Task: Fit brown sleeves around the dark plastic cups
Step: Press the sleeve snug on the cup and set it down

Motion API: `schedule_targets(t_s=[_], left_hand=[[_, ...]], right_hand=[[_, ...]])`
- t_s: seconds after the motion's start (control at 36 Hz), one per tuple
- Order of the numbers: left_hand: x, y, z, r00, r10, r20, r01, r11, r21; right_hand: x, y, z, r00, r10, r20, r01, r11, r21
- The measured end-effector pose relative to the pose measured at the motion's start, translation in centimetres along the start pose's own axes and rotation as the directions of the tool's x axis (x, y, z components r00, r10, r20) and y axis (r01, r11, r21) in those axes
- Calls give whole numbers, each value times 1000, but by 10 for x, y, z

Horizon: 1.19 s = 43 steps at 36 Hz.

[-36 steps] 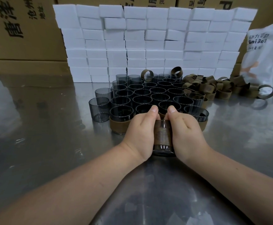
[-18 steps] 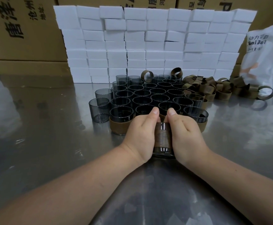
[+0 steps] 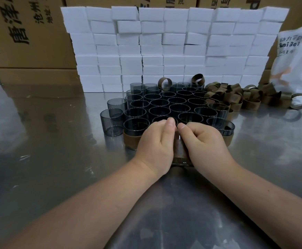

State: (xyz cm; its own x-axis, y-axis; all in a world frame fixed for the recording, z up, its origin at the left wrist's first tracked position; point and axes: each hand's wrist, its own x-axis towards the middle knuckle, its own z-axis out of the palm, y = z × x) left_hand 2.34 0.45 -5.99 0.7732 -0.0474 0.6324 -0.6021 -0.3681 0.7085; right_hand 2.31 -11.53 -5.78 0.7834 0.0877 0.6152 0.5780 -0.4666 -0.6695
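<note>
A dark plastic cup with a brown sleeve [image 3: 180, 155] on it stands on the metal table, gripped from both sides. My left hand [image 3: 156, 146] curls round its left side and my right hand [image 3: 203, 144] round its right, thumbs nearly meeting over the rim. Most of this cup is hidden by the hands. Behind it stands a cluster of several bare dark cups [image 3: 177, 103]. A sleeved cup [image 3: 134, 133] sits at the cluster's front left. Another sleeved cup [image 3: 227, 130] sits at the front right. A pile of loose brown sleeves [image 3: 236, 96] lies at the back right.
A wall of stacked white blocks [image 3: 164, 47] stands behind the cups, with cardboard boxes [image 3: 26, 33] behind it. A white printed bag [image 3: 297, 58] leans at the far right. Two bare cups [image 3: 112, 121] stand apart at the cluster's left. The shiny metal table [image 3: 38, 141] stretches left.
Both thumbs have closed in over the cup's rim, and the hands now cover more of the sleeve. The cup stays in place.
</note>
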Motion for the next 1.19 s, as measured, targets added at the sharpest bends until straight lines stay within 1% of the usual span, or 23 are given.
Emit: schedule_targets(t_s=[0.11,0.22,0.36,0.47,0.56,0.61,0.72,0.78,0.81,0.89,0.97,1.03,1.06,1.11,1.19], left_hand=[[0,3,-2,1000,-1,-15,2,999,48],[1,3,-3,1000,-1,-27,4,996,90],[0,2,-3,1000,12,-29,-8,992,124],[3,1,-7,994,63,-91,-45,981,190],[5,1,-10,983,137,-124,-98,955,279],[6,0,-12,980,163,-111,-120,939,322],[7,-2,-11,990,126,-66,-97,937,336],[6,-2,-11,991,121,-53,-98,941,323],[5,-2,-11,992,120,-44,-100,943,319],[4,-2,-11,992,120,-32,-104,945,310],[4,-2,-11,996,83,-14,-75,952,298],[4,-3,-10,997,77,-5,-72,953,296],[4,-3,-10,997,79,-5,-74,953,293],[4,-3,-10,997,83,-7,-77,955,286],[3,-2,-9,996,84,-12,-78,957,281]], right_hand=[[0,-1,-1,1000,14,-14,-14,999,-30],[1,-3,-3,999,-1,-32,-2,994,-107],[2,-5,-4,999,-14,-52,6,990,-143],[2,-5,-6,997,18,-72,-27,992,-126],[1,-5,-9,995,42,-94,-50,994,-92],[2,-5,-11,992,47,-115,-55,996,-69],[6,-4,-19,973,32,-230,-39,999,-23],[11,-5,-27,942,8,-336,-14,1000,-14],[16,-5,-33,914,9,-406,-9,1000,3],[34,3,-57,781,72,-621,-29,996,79],[53,26,-84,636,209,-743,-137,978,158],[59,44,-96,576,279,-768,-235,957,171],[60,53,-100,561,302,-771,-277,946,169],[61,66,-104,557,320,-766,-376,920,111],[57,76,-102,591,329,-736,-473,881,13]])
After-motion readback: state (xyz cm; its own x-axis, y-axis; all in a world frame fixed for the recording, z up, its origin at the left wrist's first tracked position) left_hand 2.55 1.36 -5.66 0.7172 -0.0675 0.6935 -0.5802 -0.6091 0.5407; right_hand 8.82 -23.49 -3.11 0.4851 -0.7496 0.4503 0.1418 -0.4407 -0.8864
